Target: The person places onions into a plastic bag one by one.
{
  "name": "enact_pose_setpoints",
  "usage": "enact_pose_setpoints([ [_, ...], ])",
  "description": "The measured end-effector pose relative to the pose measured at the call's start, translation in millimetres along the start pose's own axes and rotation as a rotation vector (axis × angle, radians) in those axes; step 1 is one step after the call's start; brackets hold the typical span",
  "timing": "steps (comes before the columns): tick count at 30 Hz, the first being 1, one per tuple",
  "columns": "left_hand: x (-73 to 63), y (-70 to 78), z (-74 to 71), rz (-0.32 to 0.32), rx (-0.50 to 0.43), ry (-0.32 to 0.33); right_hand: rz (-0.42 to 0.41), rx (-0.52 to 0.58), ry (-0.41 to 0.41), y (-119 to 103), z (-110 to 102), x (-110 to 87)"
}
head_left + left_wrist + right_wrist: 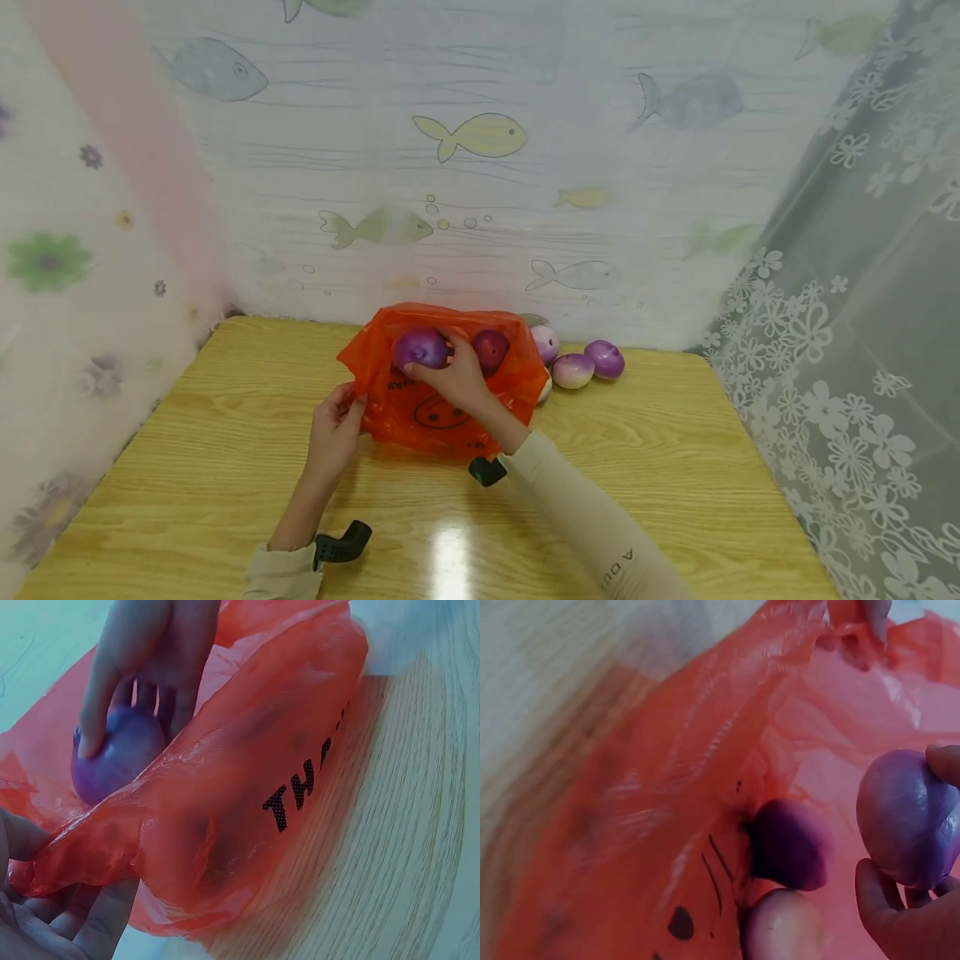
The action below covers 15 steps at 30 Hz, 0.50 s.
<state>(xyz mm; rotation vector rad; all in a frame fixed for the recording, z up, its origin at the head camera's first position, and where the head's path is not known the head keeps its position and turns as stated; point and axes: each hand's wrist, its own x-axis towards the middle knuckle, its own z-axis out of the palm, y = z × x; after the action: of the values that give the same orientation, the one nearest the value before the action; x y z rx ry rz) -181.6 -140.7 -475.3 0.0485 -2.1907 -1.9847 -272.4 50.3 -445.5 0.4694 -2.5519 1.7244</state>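
Observation:
An orange-red plastic bag with black print lies on the table, its mouth spread open. My left hand pinches the bag's left edge between thumb and fingers. In my right hand is a purple onion, gripped by thumb and fingers within the bag's mouth. Another onion shows inside the bag, right of that hand. The right wrist view shows a dark purple onion and a paler onion in the bag, below the held one.
Beside the bag's right edge sit several more onions, among them a whitish-purple onion and a purple onion. One is partly hidden behind the bag. The wood-grain table meets a fish-patterned curtain at its back edge.

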Motion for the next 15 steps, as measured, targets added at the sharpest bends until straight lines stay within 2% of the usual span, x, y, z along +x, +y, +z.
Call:
enact_pose_setpoints([
  [4, -0.8, 0.6, 0.6, -0.016, -0.002, 0.009, 0.008, -0.026, 0.054, 1, 10, 12.8],
  [9, -1.8, 1.4, 0.7, 0.0, -0.014, 0.013, 0.025, -0.097, 0.112, 3, 19, 25.0],
  [11, -1.7, 1.5, 1.4, 0.012, -0.021, 0.02, 0.015, -0.116, 0.115, 3, 22, 30.2],
  [15, -0.9, 0.1, 3.3, 0.022, -0.027, 0.025, -0.013, -0.066, 0.086, 5, 26, 39.5],
])
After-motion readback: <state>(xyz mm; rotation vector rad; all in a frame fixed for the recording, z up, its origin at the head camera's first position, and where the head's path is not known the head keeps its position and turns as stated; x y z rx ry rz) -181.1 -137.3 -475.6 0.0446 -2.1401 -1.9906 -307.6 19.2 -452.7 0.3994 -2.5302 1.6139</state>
